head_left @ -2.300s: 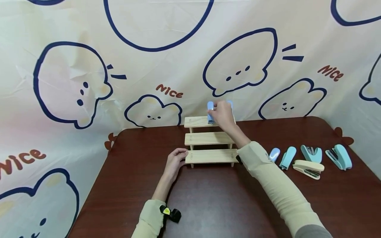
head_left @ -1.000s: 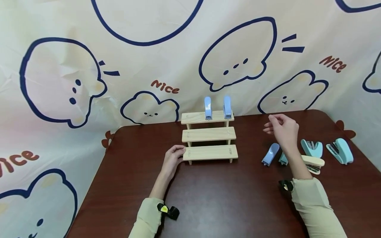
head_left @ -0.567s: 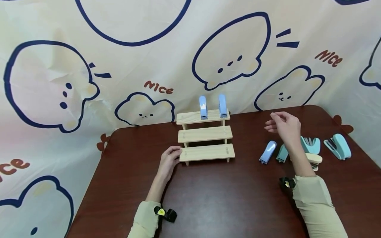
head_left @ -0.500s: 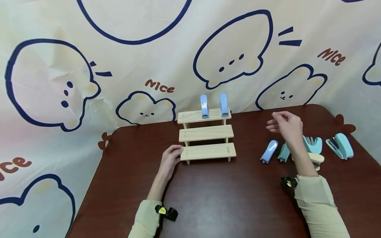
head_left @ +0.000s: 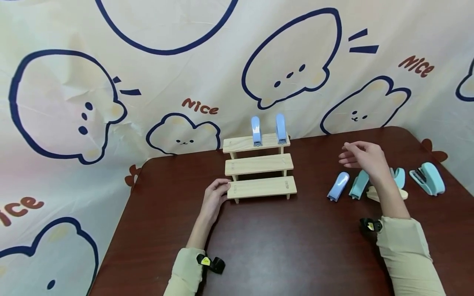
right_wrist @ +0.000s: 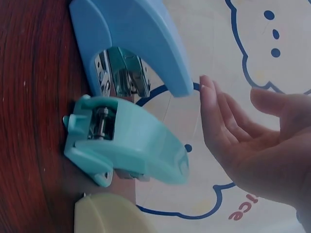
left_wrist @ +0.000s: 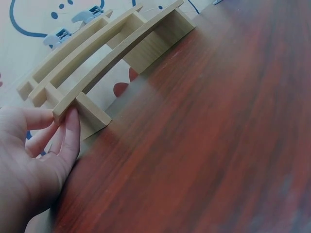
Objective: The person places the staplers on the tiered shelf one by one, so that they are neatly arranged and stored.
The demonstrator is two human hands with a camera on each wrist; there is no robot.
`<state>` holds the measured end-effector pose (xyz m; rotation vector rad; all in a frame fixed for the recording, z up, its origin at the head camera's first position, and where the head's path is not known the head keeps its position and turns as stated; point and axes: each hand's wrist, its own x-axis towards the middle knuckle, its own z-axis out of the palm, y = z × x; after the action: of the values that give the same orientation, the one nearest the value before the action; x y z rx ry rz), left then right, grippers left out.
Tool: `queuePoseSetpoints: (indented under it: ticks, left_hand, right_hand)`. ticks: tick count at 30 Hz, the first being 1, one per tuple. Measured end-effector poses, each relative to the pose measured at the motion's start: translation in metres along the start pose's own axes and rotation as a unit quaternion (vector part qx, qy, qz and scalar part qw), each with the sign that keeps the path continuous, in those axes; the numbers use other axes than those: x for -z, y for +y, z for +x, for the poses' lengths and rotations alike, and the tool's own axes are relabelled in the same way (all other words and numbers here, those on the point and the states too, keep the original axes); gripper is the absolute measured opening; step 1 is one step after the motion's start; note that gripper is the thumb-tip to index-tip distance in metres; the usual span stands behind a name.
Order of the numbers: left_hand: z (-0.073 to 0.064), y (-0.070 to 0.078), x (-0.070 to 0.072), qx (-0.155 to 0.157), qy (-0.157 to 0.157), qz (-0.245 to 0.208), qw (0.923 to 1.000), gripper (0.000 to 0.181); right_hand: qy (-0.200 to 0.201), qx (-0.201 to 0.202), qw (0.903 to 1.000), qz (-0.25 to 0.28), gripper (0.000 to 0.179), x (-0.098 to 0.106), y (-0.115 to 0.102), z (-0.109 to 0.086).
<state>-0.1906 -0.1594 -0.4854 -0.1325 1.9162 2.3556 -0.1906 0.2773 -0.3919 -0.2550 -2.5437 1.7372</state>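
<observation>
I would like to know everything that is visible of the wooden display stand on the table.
The wooden display stand looks like pale wood with visible grain. Three narrow rectangular boards rise like steps toward the backdrop, with supports underneath. It stands upright near the far edge of the dark reddish-brown table. On its top board, one blue stapler stands right of the middle, another near the right end. The left hand pinches the lowest board's left end.
</observation>
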Motion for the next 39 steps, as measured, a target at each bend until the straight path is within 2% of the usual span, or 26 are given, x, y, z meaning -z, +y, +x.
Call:
queuePoseSetpoints:
  ticks: [5,14,28,35,39]
  left_hand:
    - [0.0,0.0,0.001,0.001,0.013,-0.002,0.9999,0.021]
    - [0.0,0.001,-0.001,0.003,0.008,-0.003,1.0,0.019]
    - [0.002,0.0,-0.003,0.002,0.003,-0.015,0.9999,0.017]
    - [0.002,0.001,-0.003,0.001,0.004,-0.009,0.9999,0.02]
    - [0.002,0.0,-0.003,0.004,0.003,-0.007,1.0,0.023]
  right_hand:
    - [-0.052,0.004,0.9985,-0.016,0.063,0.005,0.003,0.003]
    - [-0.124,0.001,0.9908,-0.053,0.059,0.012,0.011,0.006]
    - [-0.185,0.001,0.9761,-0.113,0.061,0.016,0.009,0.002]
    - [-0.197,-0.005,0.9721,-0.126,0.064,0.016,0.008,0.001]
    - [-0.204,-0.016,0.967,-0.151,0.062,0.014,0.007,0.0]
